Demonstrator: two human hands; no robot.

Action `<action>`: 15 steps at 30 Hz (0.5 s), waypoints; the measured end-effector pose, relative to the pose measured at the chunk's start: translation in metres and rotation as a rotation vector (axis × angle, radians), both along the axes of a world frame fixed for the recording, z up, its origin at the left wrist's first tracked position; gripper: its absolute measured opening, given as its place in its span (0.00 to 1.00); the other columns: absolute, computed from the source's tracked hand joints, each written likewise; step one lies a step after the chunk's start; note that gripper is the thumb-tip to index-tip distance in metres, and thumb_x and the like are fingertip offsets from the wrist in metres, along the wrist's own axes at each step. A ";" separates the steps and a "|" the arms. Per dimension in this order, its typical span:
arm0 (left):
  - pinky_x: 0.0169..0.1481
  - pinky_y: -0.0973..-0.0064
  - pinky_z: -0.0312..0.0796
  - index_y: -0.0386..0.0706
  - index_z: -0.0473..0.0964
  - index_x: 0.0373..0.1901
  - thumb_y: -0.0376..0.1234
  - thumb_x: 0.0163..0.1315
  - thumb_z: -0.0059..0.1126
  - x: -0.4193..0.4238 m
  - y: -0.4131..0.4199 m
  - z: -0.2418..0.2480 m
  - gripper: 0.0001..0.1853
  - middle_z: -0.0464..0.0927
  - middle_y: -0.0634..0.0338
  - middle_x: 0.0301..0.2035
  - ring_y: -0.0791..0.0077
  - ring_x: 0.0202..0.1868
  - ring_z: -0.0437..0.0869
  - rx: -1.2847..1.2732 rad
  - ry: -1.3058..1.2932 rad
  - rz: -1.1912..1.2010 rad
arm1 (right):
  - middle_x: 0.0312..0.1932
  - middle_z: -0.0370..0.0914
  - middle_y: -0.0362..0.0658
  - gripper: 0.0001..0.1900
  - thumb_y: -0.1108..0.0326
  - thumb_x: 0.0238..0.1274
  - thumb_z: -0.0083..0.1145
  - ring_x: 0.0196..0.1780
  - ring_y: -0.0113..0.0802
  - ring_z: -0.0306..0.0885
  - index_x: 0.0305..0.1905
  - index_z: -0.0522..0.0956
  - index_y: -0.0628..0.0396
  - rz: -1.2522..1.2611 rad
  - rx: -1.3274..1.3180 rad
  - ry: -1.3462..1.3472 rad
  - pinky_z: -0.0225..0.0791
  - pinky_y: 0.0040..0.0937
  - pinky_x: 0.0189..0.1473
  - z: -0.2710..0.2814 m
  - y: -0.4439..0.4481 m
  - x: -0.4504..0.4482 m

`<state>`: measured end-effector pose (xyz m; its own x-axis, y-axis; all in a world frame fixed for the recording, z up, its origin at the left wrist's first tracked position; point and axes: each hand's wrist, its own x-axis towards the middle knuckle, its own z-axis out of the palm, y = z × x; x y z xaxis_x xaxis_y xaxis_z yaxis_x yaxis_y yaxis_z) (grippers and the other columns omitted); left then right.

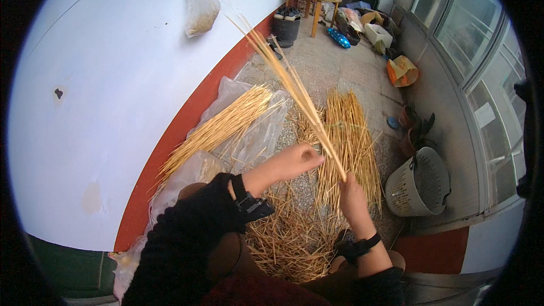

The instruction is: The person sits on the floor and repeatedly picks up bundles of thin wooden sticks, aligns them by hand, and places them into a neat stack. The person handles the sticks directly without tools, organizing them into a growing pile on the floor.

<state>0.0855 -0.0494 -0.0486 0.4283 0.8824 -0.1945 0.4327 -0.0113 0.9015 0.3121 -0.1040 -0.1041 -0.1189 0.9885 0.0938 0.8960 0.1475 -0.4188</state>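
Note:
My right hand [353,197] grips the lower end of a thin bunch of straw stalks [299,97], which slants up and to the left, fanning out at its far tips. My left hand [299,160] is beside the bunch, thumb and fingers curled into a ring; whether a stalk lies in it is unclear. Behind my right hand a thick bundle of straw [346,136] lies on the floor with a tie around it. To the left, another pile of straight stalks [216,129] rests on clear plastic sheeting [272,131]. Loose short straw pieces [293,242] cover the floor between my legs.
A perforated plastic basket [406,187] stands at right by the wall, with flowerpots [409,138] behind it. Farther back are a wooden table [316,8], a dark bucket [285,27] topped with shoes, and an orange bag [402,71]. A plastic bag [202,10] hangs on the left wall.

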 end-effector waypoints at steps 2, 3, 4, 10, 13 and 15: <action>0.60 0.63 0.67 0.40 0.72 0.53 0.47 0.63 0.58 -0.007 -0.004 -0.002 0.24 0.80 0.54 0.43 0.62 0.50 0.79 0.335 0.137 -0.085 | 0.21 0.73 0.52 0.09 0.64 0.68 0.49 0.25 0.55 0.75 0.37 0.65 0.56 -0.076 0.043 -0.183 0.67 0.47 0.25 -0.002 0.007 0.013; 0.62 0.61 0.66 0.41 0.72 0.54 0.46 0.62 0.59 -0.010 -0.006 -0.003 0.25 0.80 0.54 0.44 0.60 0.52 0.78 0.467 0.255 -0.130 | 0.21 0.73 0.51 0.09 0.64 0.67 0.50 0.24 0.54 0.75 0.36 0.65 0.56 -0.007 0.031 -0.224 0.67 0.47 0.24 -0.004 0.008 0.016; 0.62 0.60 0.65 0.42 0.72 0.53 0.46 0.61 0.60 -0.013 -0.008 -0.005 0.24 0.80 0.54 0.44 0.59 0.52 0.78 0.743 0.273 -0.115 | 0.22 0.73 0.51 0.08 0.64 0.67 0.50 0.24 0.53 0.75 0.36 0.65 0.56 0.054 0.005 -0.268 0.67 0.46 0.24 -0.006 0.008 0.018; 0.49 0.58 0.71 0.42 0.76 0.45 0.44 0.60 0.60 -0.045 -0.015 -0.029 0.18 0.80 0.51 0.36 0.53 0.43 0.80 0.493 0.726 -0.438 | 0.26 0.75 0.46 0.07 0.66 0.64 0.50 0.31 0.45 0.78 0.33 0.67 0.55 0.361 -0.019 -0.262 0.70 0.46 0.36 -0.011 -0.003 0.004; 0.42 0.55 0.72 0.42 0.77 0.43 0.44 0.62 0.56 -0.058 -0.016 -0.058 0.16 0.80 0.48 0.34 0.49 0.38 0.81 0.194 0.682 -0.498 | 0.41 0.77 0.48 0.10 0.64 0.60 0.56 0.47 0.45 0.76 0.43 0.71 0.54 0.345 -0.021 -0.449 0.63 0.49 0.53 -0.004 -0.002 -0.004; 0.40 0.54 0.72 0.42 0.77 0.41 0.44 0.64 0.53 -0.073 -0.003 -0.079 0.15 0.81 0.48 0.33 0.48 0.37 0.82 0.170 0.692 -0.384 | 0.53 0.71 0.48 0.21 0.64 0.55 0.61 0.56 0.46 0.69 0.53 0.69 0.53 0.266 0.221 -0.342 0.55 0.51 0.60 0.004 -0.003 -0.004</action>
<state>0.0127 -0.0526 -0.1277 0.5390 0.7397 -0.4028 0.8300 -0.3852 0.4034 0.3081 -0.1068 -0.1005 -0.4257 0.8803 0.2094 0.8959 0.4425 -0.0392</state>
